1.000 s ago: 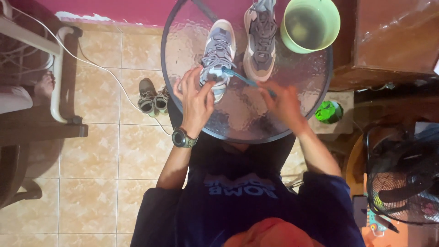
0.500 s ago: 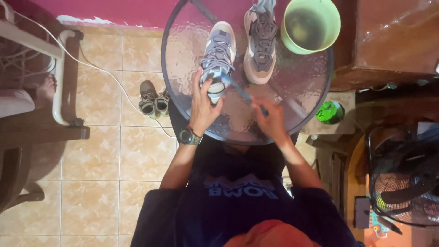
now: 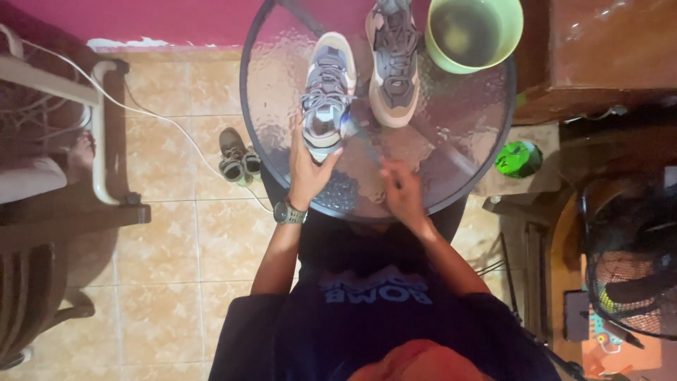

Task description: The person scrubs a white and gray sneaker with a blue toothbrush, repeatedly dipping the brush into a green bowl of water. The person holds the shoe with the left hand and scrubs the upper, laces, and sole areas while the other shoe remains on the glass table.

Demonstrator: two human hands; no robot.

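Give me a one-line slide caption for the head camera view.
Left hand steadies a grey sneaker on a round glass table while the right hand holds a blue brush against it, beside a second sneaker and green bowl.

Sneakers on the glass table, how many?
2. One grey sneaker on the round glass table, toe held by the left hand; one tan-soled sneaker beside it, next to the green bowl. Small shoes lie on the floor.
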